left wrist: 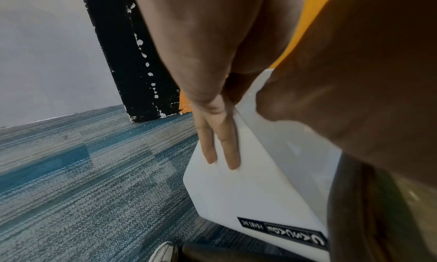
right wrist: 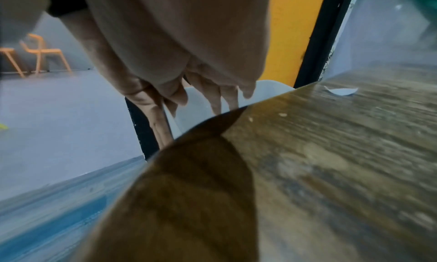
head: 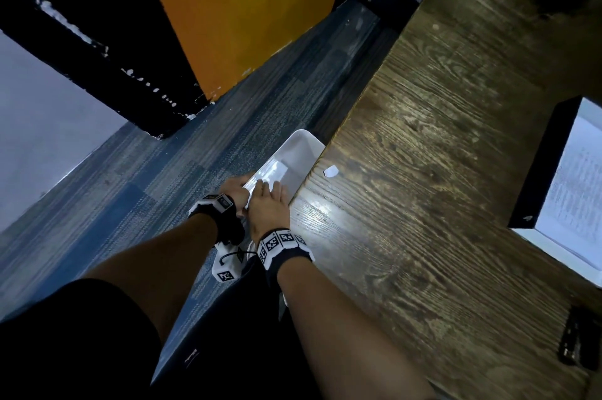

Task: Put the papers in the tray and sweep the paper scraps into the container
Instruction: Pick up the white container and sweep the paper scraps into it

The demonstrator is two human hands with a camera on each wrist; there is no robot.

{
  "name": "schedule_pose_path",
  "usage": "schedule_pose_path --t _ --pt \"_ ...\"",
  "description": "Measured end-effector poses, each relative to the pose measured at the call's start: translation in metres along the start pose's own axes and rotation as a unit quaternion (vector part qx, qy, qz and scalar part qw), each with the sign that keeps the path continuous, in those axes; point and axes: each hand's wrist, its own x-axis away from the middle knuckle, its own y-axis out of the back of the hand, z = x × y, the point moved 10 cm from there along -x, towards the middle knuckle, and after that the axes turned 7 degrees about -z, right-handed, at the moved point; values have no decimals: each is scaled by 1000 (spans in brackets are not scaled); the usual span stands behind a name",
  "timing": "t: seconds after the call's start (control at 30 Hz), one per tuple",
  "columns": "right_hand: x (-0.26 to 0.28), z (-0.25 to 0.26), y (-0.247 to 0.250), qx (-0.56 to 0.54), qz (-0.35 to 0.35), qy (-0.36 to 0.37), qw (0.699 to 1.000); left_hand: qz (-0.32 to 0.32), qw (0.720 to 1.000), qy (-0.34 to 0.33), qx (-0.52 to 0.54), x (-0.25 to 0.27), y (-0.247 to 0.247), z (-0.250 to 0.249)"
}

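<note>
A white plastic container [head: 294, 152] hangs off the left edge of the wooden table [head: 423, 204], just below the tabletop. My left hand [head: 233, 190] grips its near end, fingers [left wrist: 223, 146] flat against the outer wall [left wrist: 236, 191] and thumb over the rim. Over the container's near end my right hand [head: 269, 200] reaches past the table edge, its fingers [right wrist: 214, 99] loosely extended and holding nothing. One white paper scrap [head: 331, 170] lies on the table beside the container, also visible in the right wrist view [right wrist: 341, 91]. Printed papers [head: 578, 191] lie in the black-rimmed tray [head: 540, 168] at the right.
Blue carpet [head: 163, 178] lies below the container. An orange panel [head: 247, 15] and a black post [head: 97, 50] stand behind it. A dark flat object [head: 580, 341] rests on the table at the lower right. Orange chairs [right wrist: 40, 51] stand far off to the left.
</note>
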Motion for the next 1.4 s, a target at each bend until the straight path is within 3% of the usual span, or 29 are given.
schedule_pose_path --t 0.2,0.3,0.4,0.43,0.53,0.63,0.8,0.9,1.03,1.13,1.2,1.4 --pt "-1 -5 38 -78 -43 33 995 6 998 41 51 -3 1 13" --pt "8 -36 62 -200 -171 -1 965 10 996 49 76 -3 1 12" --pt "39 -98 100 -180 -343 -67 920 18 995 58 85 1 0 7" --pt "50 -124 105 -156 -371 -104 909 17 994 63 89 3 1 5" --pt "76 -214 89 -109 -334 -295 889 23 994 69 82 5 -2 0" --pt "78 -241 57 -104 -254 -368 888 30 993 78 87 5 -5 -1" --pt "35 -156 44 -160 -212 -314 912 33 994 71 81 6 -10 -5" --pt "10 -100 43 -170 -194 -241 936 17 995 58 76 4 -8 -6" --pt "-13 -44 19 -76 -115 -79 987 -11 999 27 38 3 -3 -14" --pt "-21 -13 1 -68 -38 23 997 -32 999 -16 9 5 2 -27" --pt "-24 -5 4 -83 -29 44 995 -28 999 -29 -6 6 2 -31" --pt "-21 -12 37 -156 -97 14 983 -24 1000 -6 -8 1 3 -23"
